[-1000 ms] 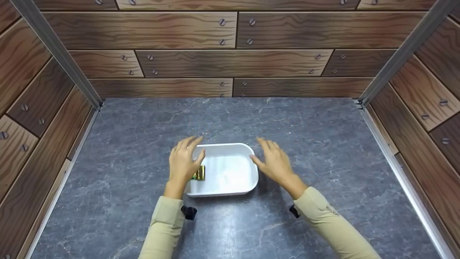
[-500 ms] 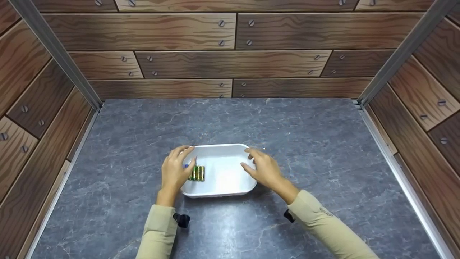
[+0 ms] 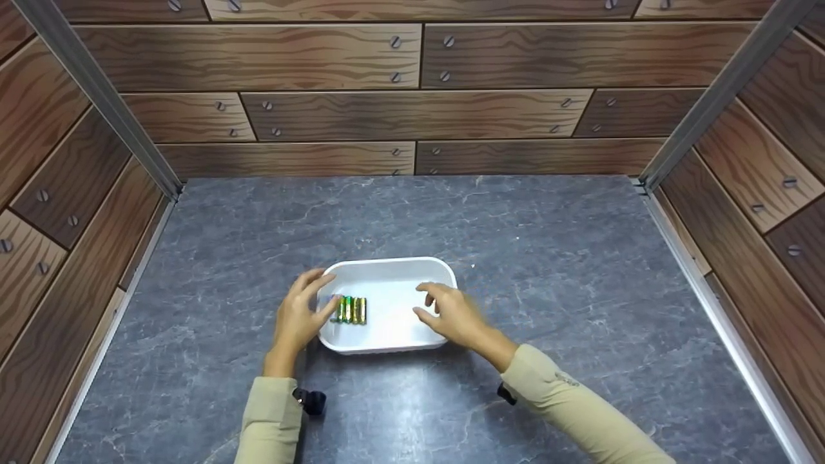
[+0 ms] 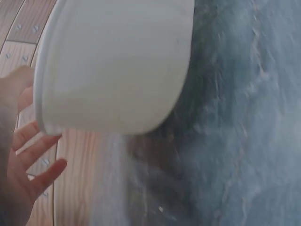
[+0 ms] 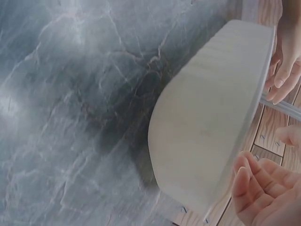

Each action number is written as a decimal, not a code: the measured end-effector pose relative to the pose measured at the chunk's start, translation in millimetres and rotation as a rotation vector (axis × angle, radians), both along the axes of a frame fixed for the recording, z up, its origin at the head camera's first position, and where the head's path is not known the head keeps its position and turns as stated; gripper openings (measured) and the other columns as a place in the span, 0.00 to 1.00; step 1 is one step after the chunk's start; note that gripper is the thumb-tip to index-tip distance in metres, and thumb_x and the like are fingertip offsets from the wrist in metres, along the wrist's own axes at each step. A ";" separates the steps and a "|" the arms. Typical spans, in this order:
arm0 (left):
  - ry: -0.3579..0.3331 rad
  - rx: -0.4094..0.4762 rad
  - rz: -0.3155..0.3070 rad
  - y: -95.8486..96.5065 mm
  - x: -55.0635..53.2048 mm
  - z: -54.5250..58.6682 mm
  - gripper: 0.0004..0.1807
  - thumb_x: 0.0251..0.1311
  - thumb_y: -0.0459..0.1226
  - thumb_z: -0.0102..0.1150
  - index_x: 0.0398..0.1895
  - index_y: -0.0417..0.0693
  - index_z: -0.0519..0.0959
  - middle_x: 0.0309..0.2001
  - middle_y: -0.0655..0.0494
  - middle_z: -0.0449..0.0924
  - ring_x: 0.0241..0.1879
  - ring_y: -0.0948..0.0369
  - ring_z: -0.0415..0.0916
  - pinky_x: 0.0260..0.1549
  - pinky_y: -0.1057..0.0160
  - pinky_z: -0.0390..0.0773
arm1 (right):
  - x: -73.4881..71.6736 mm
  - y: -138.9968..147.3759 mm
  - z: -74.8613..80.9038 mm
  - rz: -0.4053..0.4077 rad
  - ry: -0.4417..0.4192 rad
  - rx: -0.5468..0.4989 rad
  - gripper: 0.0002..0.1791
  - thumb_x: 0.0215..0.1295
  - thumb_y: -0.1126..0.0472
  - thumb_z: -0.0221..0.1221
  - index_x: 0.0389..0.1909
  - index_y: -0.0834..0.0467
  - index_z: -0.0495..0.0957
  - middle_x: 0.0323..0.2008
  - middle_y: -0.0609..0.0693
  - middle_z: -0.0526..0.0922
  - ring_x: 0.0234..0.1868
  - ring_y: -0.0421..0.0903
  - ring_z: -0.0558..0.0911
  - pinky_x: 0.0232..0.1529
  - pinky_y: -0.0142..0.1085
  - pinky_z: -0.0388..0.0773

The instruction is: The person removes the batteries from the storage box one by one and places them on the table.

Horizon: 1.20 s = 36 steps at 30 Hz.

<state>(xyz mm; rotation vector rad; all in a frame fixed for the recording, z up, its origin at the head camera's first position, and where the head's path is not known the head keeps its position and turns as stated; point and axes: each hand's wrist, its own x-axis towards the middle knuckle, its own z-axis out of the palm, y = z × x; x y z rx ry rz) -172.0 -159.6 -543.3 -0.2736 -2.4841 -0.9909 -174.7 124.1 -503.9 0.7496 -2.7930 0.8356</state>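
A white rectangular tub (image 3: 399,335) with rounded corners sits on the table. Several green-and-gold batteries (image 3: 353,310) lie side by side at its left end. My left hand (image 3: 298,316) is at the tub's left rim, fingers spread and thumb over the batteries. It partly covers the leftmost ones, and touching cannot be made out. My right hand (image 3: 456,317) hovers over the tub's right end with loosely bent fingers and nothing between them. The left wrist view shows the tub's outer wall (image 4: 117,70) beside the spread left-hand fingers (image 4: 49,176). Both hands appear in the right wrist view, beyond the tub's rim.
The grey marbled tabletop (image 3: 548,245) extends around the tub. Wood-plank-patterned walls (image 3: 335,116) enclose the back and both sides, with metal posts (image 3: 728,96) in the corners. A dark wrist camera (image 3: 312,401) sits on the left sleeve.
Both hands have moved left and slightly toward the person. The left hand now uncovers more batteries, while the right hand has come in over the tub's right end.
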 end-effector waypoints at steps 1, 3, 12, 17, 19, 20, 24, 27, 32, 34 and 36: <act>-0.010 0.030 -0.019 -1.7 0.2 -1.7 0.21 0.52 0.38 0.70 0.52 0.47 0.82 0.56 0.44 0.78 0.56 0.47 0.77 0.53 0.48 0.77 | 0.1 -1.4 -1.0 0.010 -0.008 0.001 0.18 0.58 0.58 0.65 0.48 0.61 0.79 0.29 0.52 0.84 0.26 0.44 0.79 0.28 0.32 0.73; -0.040 0.101 -0.057 -4.8 0.3 -5.7 0.22 0.52 0.37 0.71 0.52 0.46 0.82 0.58 0.43 0.76 0.58 0.46 0.75 0.56 0.47 0.75 | 0.1 -4.0 -2.8 0.028 -0.024 0.009 0.18 0.58 0.58 0.65 0.48 0.61 0.78 0.29 0.53 0.84 0.25 0.44 0.78 0.28 0.32 0.72; -0.201 0.378 -0.124 -14.9 -0.2 -23.1 0.27 0.50 0.33 0.71 0.57 0.42 0.79 0.63 0.37 0.73 0.66 0.43 0.68 0.67 0.44 0.62 | -2.7 -15.9 -9.5 0.104 -0.105 0.057 0.19 0.59 0.57 0.65 0.50 0.61 0.78 0.29 0.51 0.83 0.24 0.40 0.75 0.29 0.30 0.70; -0.299 0.429 -0.148 -14.6 5.6 -15.8 0.31 0.50 0.30 0.70 0.60 0.39 0.75 0.65 0.35 0.70 0.68 0.40 0.64 0.70 0.43 0.58 | -4.5 -23.8 -12.3 0.146 -0.162 0.061 0.20 0.59 0.57 0.65 0.51 0.61 0.77 0.29 0.52 0.84 0.24 0.40 0.74 0.31 0.32 0.71; -0.337 0.445 -0.163 -13.9 8.2 -8.9 0.31 0.50 0.30 0.69 0.61 0.37 0.74 0.65 0.34 0.69 0.68 0.41 0.63 0.70 0.45 0.58 | -5.4 -26.6 -13.3 0.162 -0.193 0.061 0.21 0.60 0.57 0.65 0.52 0.62 0.77 0.29 0.52 0.84 0.23 0.39 0.71 0.31 0.32 0.70; -0.358 0.452 -0.169 -13.8 9.2 -5.3 0.32 0.50 0.30 0.69 0.62 0.37 0.73 0.66 0.35 0.69 0.69 0.41 0.63 0.70 0.48 0.60 | -6.0 -27.9 -14.0 0.168 -0.210 0.061 0.21 0.60 0.57 0.64 0.52 0.62 0.77 0.29 0.52 0.84 0.23 0.37 0.70 0.31 0.31 0.70; -0.401 0.501 -0.197 -14.9 9.2 -3.6 0.34 0.50 0.29 0.69 0.64 0.38 0.72 0.66 0.36 0.69 0.67 0.42 0.66 0.67 0.59 0.67 | -8.8 -33.9 -17.1 0.180 -0.248 0.054 0.21 0.61 0.57 0.64 0.53 0.62 0.77 0.29 0.53 0.84 0.21 0.35 0.67 0.31 0.31 0.69; -0.402 0.544 -0.208 -17.4 5.1 -14.5 0.35 0.50 0.27 0.69 0.65 0.41 0.71 0.65 0.37 0.70 0.64 0.42 0.70 0.63 0.61 0.70 | -11.1 -38.8 -20.6 0.176 -0.251 0.049 0.22 0.60 0.56 0.65 0.52 0.62 0.77 0.27 0.52 0.84 0.22 0.36 0.69 0.33 0.32 0.71; -0.402 0.599 -0.222 -23.4 -2.2 -35.3 0.36 0.50 0.27 0.68 0.66 0.45 0.70 0.62 0.38 0.74 0.60 0.44 0.75 0.57 0.65 0.74 | -14.4 -47.7 -25.8 0.162 -0.251 0.030 0.22 0.57 0.56 0.67 0.50 0.62 0.77 0.24 0.52 0.83 0.26 0.43 0.77 0.40 0.39 0.76; -0.405 0.624 -0.243 -24.9 -2.9 -38.4 0.36 0.51 0.26 0.67 0.67 0.43 0.69 0.61 0.37 0.74 0.59 0.42 0.75 0.55 0.66 0.76 | -15.5 -51.5 -26.8 0.151 -0.265 0.033 0.24 0.55 0.55 0.69 0.50 0.61 0.78 0.23 0.51 0.83 0.26 0.44 0.78 0.42 0.40 0.76; -0.412 0.639 -0.266 -25.8 -3.0 -39.7 0.36 0.52 0.25 0.66 0.67 0.41 0.68 0.61 0.35 0.74 0.59 0.41 0.75 0.53 0.66 0.77 | -16.5 -55.3 -27.7 0.141 -0.291 0.046 0.26 0.53 0.54 0.70 0.51 0.60 0.77 0.23 0.51 0.83 0.25 0.42 0.76 0.41 0.38 0.76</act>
